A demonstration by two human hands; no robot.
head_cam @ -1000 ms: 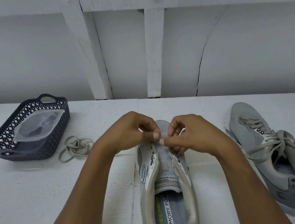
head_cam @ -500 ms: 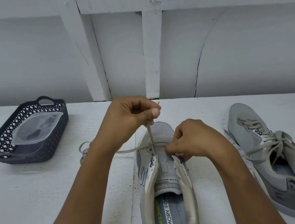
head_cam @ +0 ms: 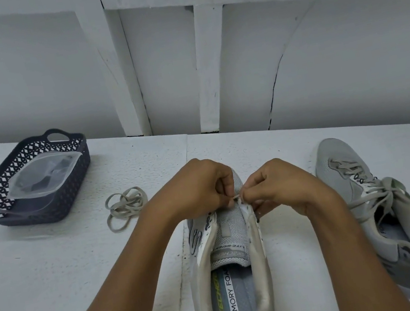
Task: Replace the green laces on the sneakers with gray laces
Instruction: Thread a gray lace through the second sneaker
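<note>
Shoelace: a short pale stretch shows between the two hands, above the toe end of the eyelet rows on the near sneaker. Left hand is curled, thumb and forefinger pinching one end of that stretch. Right hand is also curled, its fingertips nipping the other end right at the sneaker's right eyelet edge. Which eyelet the lace passes through cannot be made out; the fingers cover it.

Near sneaker lies toe away from the person, tongue bare, no lacing visible down the rows, insole print readable. Its heel is cut off by the lower edge of the view.

Second sneaker lies to the right, apart from the first, tipped on its side, fully laced and knotted.

Coil of lace lies loose on the white table, just left of the left wrist. Whether it joins the pinched stretch is hidden by the hand and forearm.

Dark lattice basket sits at far left, near the coil but not touching it. Inside is a clear plastic bag holding something dark, too blurred to identify.
</note>
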